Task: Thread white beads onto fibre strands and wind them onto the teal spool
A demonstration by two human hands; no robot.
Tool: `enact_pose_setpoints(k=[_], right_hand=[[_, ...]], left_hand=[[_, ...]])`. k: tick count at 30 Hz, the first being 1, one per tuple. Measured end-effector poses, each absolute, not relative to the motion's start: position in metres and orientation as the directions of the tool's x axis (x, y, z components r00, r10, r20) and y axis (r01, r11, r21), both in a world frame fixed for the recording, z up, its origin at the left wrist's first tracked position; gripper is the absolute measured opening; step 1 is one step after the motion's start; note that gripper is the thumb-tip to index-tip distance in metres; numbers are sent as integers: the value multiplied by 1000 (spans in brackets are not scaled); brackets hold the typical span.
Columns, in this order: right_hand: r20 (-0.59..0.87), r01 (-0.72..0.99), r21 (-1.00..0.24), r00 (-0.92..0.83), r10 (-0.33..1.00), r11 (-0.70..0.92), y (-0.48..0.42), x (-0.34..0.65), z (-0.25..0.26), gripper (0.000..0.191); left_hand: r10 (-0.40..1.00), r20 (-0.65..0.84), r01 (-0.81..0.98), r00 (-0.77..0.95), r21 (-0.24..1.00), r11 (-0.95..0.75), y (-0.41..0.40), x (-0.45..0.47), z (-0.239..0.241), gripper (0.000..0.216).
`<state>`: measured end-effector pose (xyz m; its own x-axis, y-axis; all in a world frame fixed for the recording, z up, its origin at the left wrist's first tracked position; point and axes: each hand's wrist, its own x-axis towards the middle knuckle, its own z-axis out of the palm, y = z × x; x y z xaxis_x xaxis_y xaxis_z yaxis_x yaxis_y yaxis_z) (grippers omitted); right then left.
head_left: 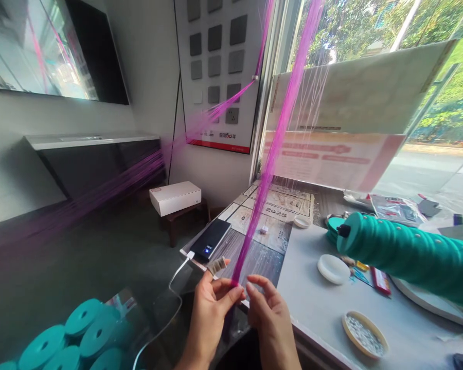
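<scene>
A long bundle of thin magenta threads [280, 136] runs down from the top of the view to my hands. My left hand [214, 306] pinches its lower end between thumb and fingers, and a tan band wraps one of its fingers. Close on the right, my right hand [272, 313] has its thumb and fingertips drawn together beside the bundle. Whatever sits in that pinch, if anything, is too small to make out. A second spread of magenta threads [231, 98] passes through a small guide [255, 77] on the wall and fans out to the lower left.
On the table [304, 288] lie a black power bank [212, 239] with a white cable, a white lid [334, 269] and a dish of small clear pieces [364, 334]. A teal ribbed roller [405, 257] juts in from the right. Teal spools [83, 316] are piled lower left.
</scene>
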<state>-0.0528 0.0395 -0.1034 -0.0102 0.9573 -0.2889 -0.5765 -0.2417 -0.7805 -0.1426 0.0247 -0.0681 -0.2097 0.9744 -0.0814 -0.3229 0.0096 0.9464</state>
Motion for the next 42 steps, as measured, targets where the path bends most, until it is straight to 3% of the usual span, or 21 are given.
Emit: enact_pose_setpoints(k=[9,22,34,39,42], right_hand=[[-244,-528,-825,10,970,-202,37,-53,-81,35],[-211,-499,-850,33,977,-167,37,-51,-97,36],[-191,-529,-839,63,980,-130,34,-55,-100,41],[-164,-537,-841,145,976,-62,27,-55,-91,43],[-142,-558,-829,186,972,-15,25,-56,-94,43]], left_hand=[[980,-84,-351,-183,936,15,25,-143,-68,69],[975,-71,-321,-211,947,-1,25,-143,-69,65],[936,-59,-335,-346,940,-64,29,-147,-70,57],[932,30,-189,-362,976,-105,34,-151,-77,52],[877,202,88,-436,979,-182,31,-152,-77,47]])
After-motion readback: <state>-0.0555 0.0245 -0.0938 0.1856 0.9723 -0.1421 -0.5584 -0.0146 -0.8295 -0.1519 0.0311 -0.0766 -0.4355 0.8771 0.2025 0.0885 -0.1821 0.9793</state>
